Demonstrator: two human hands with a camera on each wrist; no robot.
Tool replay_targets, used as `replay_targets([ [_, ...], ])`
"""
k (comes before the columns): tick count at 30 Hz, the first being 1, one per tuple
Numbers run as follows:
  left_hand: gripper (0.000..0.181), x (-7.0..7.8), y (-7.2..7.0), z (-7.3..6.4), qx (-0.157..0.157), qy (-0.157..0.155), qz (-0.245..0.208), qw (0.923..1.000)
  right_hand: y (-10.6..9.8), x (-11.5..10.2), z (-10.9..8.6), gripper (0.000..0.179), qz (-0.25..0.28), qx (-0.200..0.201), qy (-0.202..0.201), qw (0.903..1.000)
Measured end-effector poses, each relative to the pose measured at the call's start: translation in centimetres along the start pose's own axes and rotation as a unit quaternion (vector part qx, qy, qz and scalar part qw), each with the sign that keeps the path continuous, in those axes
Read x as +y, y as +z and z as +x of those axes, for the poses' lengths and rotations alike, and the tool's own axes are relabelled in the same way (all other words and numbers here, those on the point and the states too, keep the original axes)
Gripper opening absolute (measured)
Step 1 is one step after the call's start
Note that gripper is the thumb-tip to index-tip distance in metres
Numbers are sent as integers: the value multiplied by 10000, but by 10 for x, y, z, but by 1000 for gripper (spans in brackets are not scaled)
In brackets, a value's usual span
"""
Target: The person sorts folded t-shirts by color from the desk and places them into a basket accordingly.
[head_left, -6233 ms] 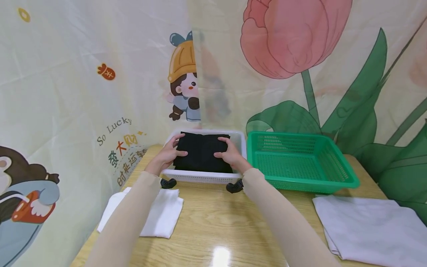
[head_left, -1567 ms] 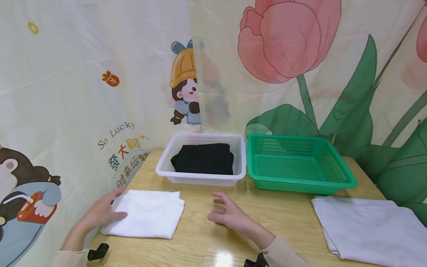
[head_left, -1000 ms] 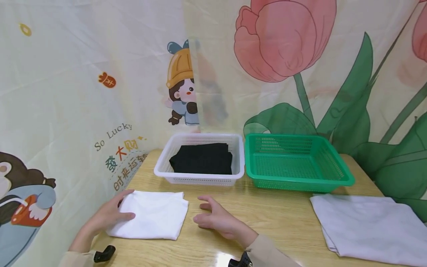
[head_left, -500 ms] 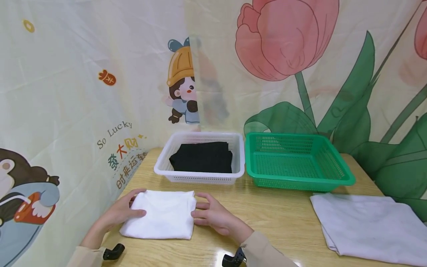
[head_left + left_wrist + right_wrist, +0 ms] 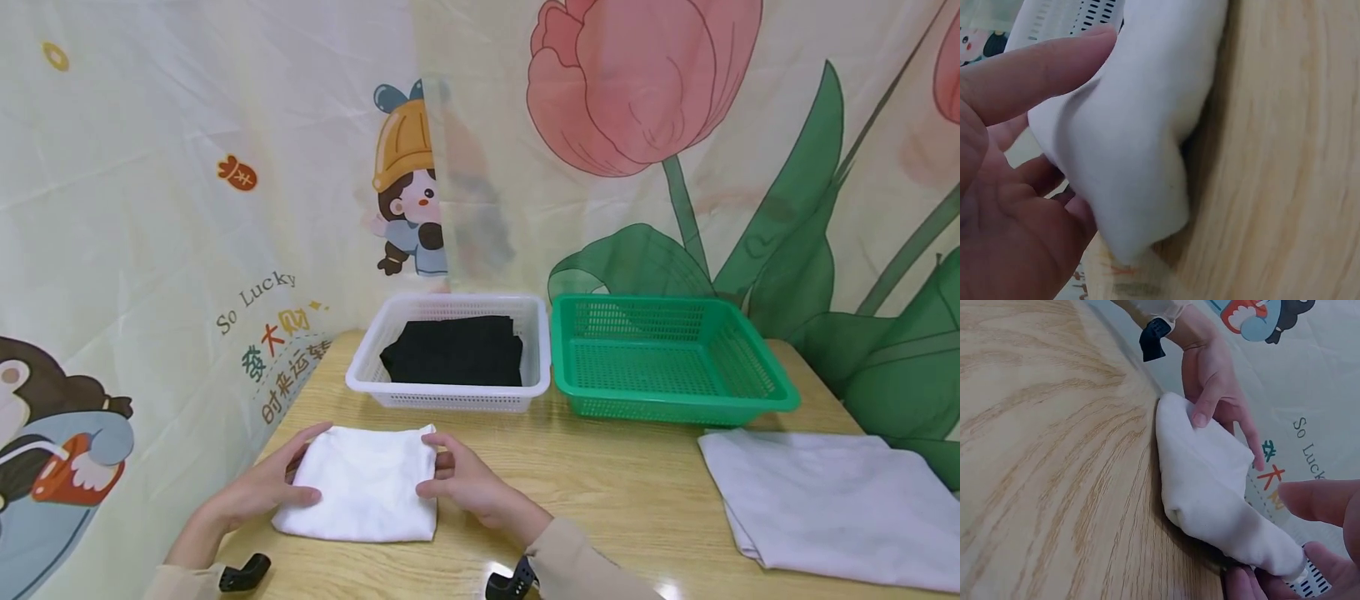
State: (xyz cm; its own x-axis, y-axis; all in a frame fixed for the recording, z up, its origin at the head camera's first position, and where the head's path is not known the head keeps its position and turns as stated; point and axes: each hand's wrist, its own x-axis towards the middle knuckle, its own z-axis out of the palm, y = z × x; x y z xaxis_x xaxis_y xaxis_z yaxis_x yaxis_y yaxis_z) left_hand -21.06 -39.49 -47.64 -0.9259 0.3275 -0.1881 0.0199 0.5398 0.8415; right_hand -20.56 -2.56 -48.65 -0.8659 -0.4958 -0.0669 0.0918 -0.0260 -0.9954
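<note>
A folded white cloth (image 5: 367,483) lies on the near left of the table, its sides slightly raised. My left hand (image 5: 262,487) grips its left side, thumb on top and fingers curled underneath, as the left wrist view shows. At the opposite side my right hand (image 5: 472,487) holds the edge, thumb towards the front and a fingertip at the far corner. In the right wrist view, some right fingers (image 5: 1247,584) are tucked below the cloth's end, and the left hand (image 5: 1213,381) shows beyond it.
At the back stands a white perforated basket (image 5: 450,400) with folded black cloth (image 5: 453,350) inside. Beside it is a green perforated basket (image 5: 675,410). A larger folded pale cloth (image 5: 832,508) lies at the table's right. A printed curtain (image 5: 487,125) hangs behind.
Both hands have left the black cloth in the white basket and come to the white cloth. The white cloth has slid right, and the right hand has closed on its right edge.
</note>
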Motion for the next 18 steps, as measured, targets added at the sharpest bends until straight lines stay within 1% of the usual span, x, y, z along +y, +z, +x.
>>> replay_targets([
  [3,111,-2,-1,-2,-57,30,22,10000,2,0,2,73,-423,-13,-176,9989],
  [6,108,-3,1,-1,-83,71,20,9999,3,0,2,71,-1021,-99,-338,9942],
  [8,106,-4,2,0,-78,135,35,9999,5,-1,1,69,-1261,-119,-392,9912],
  [10,102,-5,4,1,-59,211,82,9997,6,-2,0,67,-1371,-45,-372,9898],
  [13,96,-3,7,2,18,352,150,9993,5,-3,-1,64,-1400,182,-358,9893],
  [15,91,-1,10,3,-2,400,91,9992,2,-2,0,64,-1477,335,-340,9879],
  [18,83,5,14,5,-103,381,45,9992,-3,1,2,66,-1624,521,-404,9845],
])
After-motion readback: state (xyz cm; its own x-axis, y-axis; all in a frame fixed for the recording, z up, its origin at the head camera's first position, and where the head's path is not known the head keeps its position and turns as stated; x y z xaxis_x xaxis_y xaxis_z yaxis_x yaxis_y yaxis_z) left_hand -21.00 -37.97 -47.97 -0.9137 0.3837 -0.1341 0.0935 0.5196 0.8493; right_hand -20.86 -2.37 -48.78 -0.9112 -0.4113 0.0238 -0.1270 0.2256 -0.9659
